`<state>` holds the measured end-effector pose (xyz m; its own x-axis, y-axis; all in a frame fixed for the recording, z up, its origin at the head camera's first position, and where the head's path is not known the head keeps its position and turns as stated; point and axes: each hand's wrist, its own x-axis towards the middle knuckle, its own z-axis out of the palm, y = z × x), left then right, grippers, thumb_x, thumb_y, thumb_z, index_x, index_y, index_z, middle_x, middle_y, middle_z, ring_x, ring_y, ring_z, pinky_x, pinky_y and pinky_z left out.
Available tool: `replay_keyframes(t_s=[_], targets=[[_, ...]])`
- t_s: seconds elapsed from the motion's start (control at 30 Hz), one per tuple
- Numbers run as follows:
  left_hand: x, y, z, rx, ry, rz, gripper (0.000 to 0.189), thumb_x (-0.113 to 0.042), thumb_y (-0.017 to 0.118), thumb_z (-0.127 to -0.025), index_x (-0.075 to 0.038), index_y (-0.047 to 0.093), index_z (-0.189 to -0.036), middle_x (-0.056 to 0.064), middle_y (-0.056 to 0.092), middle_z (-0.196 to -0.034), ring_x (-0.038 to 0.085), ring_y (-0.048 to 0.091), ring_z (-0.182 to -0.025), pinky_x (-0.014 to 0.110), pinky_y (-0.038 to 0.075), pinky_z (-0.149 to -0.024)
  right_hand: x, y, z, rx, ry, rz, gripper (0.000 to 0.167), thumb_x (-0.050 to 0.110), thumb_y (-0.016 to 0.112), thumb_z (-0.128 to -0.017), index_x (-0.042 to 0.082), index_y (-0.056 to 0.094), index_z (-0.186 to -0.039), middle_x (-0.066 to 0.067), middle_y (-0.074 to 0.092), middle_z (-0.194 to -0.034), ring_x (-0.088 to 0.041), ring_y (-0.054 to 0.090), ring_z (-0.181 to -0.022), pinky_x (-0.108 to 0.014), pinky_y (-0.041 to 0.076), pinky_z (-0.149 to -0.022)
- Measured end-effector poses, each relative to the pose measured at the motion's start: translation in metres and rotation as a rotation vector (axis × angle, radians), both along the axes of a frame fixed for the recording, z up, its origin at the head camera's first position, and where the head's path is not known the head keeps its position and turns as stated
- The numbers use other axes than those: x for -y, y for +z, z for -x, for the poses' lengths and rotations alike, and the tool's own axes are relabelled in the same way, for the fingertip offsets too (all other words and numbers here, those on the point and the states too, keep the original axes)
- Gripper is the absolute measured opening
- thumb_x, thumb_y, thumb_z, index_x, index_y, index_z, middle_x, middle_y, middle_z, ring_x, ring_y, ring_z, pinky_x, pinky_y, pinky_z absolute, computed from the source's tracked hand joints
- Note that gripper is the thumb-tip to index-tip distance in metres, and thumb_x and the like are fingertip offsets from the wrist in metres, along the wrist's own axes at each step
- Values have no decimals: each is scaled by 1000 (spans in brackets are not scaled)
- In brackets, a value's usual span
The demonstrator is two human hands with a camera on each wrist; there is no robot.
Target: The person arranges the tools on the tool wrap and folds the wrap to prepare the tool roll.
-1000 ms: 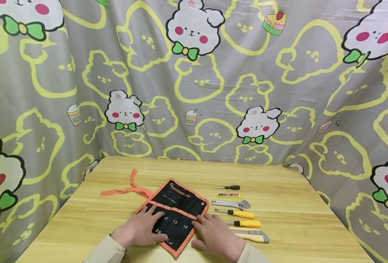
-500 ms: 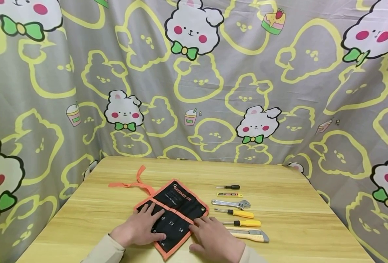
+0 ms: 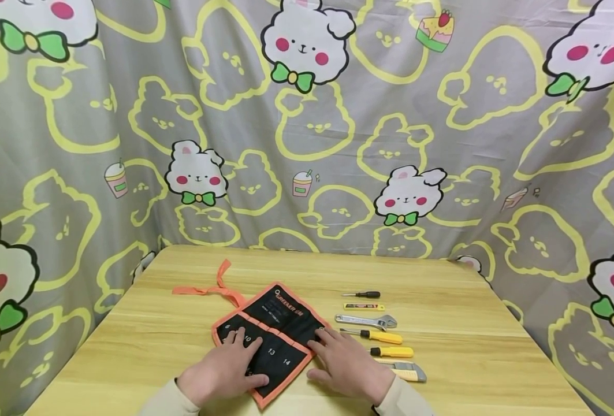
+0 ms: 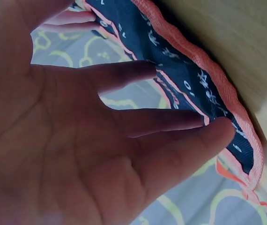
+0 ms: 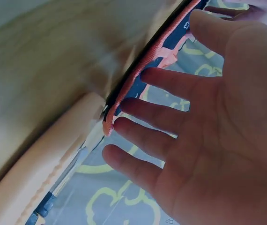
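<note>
A black tool pouch (image 3: 278, 361) with orange edging and printed numbers lies unfolded and slanted in the head view. My left hand (image 3: 223, 370) rests on its left part with spread, mostly straight fingers. At the pouch's right corner, my right hand (image 3: 348, 364) touches the orange edge with its fingertips, covering that corner. The left wrist view shows straight fingers (image 4: 124, 77) against the pouch's pocket side. In the right wrist view the fingers (image 5: 157, 115) are extended along the orange border. Neither hand grips anything that shows.
Right of the pouch lie a black screwdriver (image 3: 364, 294), a yellow blade case (image 3: 364, 307), an adjustable wrench (image 3: 366, 321), two yellow-handled screwdrivers, and a utility knife (image 3: 410, 371) partly behind my right hand. Orange ties (image 3: 218, 290) trail left. A patterned curtain (image 3: 255, 133) surrounds the wooden table (image 3: 468, 323).
The pouch has turned slightly, its near corner shifting left and its ties right. My right hand has slid up to the right corner. My left fingers have shifted a little right.
</note>
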<state>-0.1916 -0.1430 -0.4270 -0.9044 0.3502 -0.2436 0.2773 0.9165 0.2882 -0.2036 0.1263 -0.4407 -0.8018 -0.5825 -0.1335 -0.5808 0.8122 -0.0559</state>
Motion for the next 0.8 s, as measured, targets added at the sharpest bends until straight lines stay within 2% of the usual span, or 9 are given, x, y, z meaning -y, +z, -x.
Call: replay_keyframes(t_s=[0.27, 0.53, 0.8], targets=[[-1, -4, 0, -5, -10, 41, 80, -59, 72, -88, -9, 54, -148, 36, 45, -148, 55, 45, -137, 65, 45, -103, 1, -2, -1, -9, 6, -28, 66, 64, 49, -100, 20, 57, -147, -8, 53, -152, -31, 48, -143, -52, 44, -111], [-1, -6, 2, -9, -2, 35, 80, -58, 73, -88, -8, 54, -148, 37, 43, -149, 57, 43, -137, 66, 44, -104, 5, -1, -2, 18, -27, -54, 67, 68, 47, -98, 22, 58, -146, -6, 54, -151, -29, 48, -142, -50, 44, -111], [4, -11, 9, -19, 6, 29, 80, -59, 71, -90, -9, 53, -149, 36, 41, -152, 56, 41, -139, 66, 42, -106, 9, 0, -7, 19, -34, -71, 68, 70, 47, -97, 22, 59, -145, -7, 56, -149, -28, 51, -138, -51, 44, -110]])
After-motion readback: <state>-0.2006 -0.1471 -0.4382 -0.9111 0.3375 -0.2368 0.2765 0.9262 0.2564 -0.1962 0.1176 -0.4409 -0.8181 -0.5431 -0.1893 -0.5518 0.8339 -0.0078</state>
